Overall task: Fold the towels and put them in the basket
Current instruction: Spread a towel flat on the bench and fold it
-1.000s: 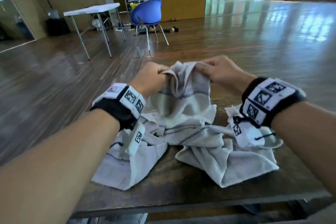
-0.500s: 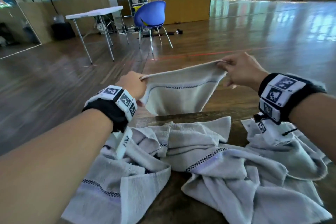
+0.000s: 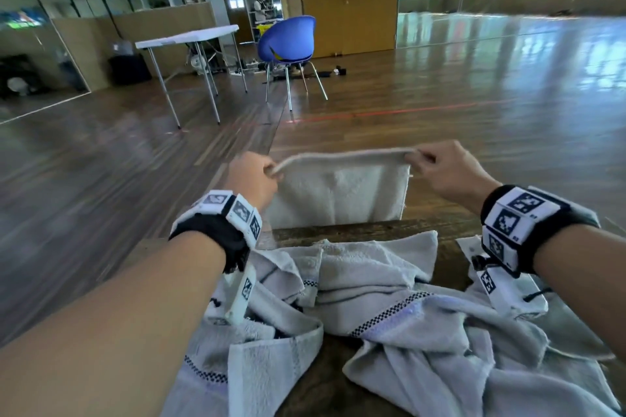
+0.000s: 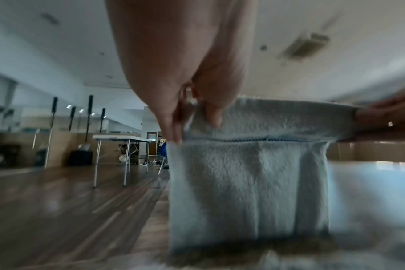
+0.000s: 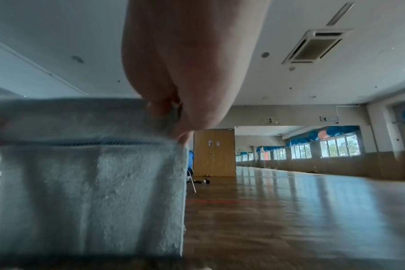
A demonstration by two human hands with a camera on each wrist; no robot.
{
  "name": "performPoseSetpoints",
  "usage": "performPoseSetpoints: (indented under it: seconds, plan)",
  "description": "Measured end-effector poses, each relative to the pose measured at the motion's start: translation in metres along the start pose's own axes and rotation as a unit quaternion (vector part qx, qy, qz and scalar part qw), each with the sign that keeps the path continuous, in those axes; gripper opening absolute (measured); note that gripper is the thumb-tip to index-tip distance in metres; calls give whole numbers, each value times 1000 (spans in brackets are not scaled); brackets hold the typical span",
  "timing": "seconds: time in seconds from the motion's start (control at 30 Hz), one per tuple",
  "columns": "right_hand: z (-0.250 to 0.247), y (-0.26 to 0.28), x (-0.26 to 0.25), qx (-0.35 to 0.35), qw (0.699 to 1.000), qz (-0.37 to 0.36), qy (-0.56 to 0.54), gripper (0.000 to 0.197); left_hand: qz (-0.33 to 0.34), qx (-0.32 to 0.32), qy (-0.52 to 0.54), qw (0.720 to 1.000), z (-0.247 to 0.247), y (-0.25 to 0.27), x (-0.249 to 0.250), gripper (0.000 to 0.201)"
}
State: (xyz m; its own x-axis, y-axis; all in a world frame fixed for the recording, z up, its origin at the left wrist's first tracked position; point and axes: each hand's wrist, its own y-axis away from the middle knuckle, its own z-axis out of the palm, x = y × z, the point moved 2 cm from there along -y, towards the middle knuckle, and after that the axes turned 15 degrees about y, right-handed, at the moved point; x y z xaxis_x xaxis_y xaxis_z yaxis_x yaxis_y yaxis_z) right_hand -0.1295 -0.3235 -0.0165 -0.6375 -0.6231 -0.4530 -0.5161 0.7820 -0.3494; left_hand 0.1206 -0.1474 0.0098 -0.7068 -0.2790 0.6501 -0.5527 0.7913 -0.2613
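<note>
— So, what are your hands doing?

— Your left hand [image 3: 252, 176] and right hand [image 3: 447, 173] are each pinching a top corner of one towel [image 3: 338, 193], fingers [image 4: 210, 109] curled tight on its hem.

— Where is that towel hanging?

— You are holding it stretched flat between both hands, above the far edge of the wooden surface [image 3: 366, 230], its lower edge dropping behind that edge.

— And the others?

— You are leaning over a crumpled heap of towels [image 3: 389, 308] lying on the surface under your wrists. Beyond, a blue chair [image 3: 288, 41] and a white folding table [image 3: 189, 37] are standing on the floor.
</note>
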Motion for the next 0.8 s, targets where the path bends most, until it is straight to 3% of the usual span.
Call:
performPoseSetpoints:
  seconds: [0.07, 0.17, 0.3, 0.43, 0.57, 0.8]
  plan:
    - [7, 17, 7, -88, 995, 2, 51, 41, -17, -109, -90, 990, 9, 15, -16, 22]
    - [9, 46, 16, -137, 987, -7, 85, 39, -20, -174, -96, 980, 15, 46, -31, 18]
    - [-3, 89, 14, -43, 996, 2, 76, 31, -5, -149, -109, 983, 9, 82, -35, 21]
    - [-23, 140, 6, 17, 999, 1, 34, 43, -4, -136, -65, 989, -15, 117, -22, 21]
    - [-46, 180, -5, 26, 999, 40, -22, 53, -6, -130, 14, 991, -51, 158, -5, 25]
    - [-98, 221, -34, 19, 1000, -2, -11, 51, -12, -134, 87, 987, -96, 223, 18, 26]
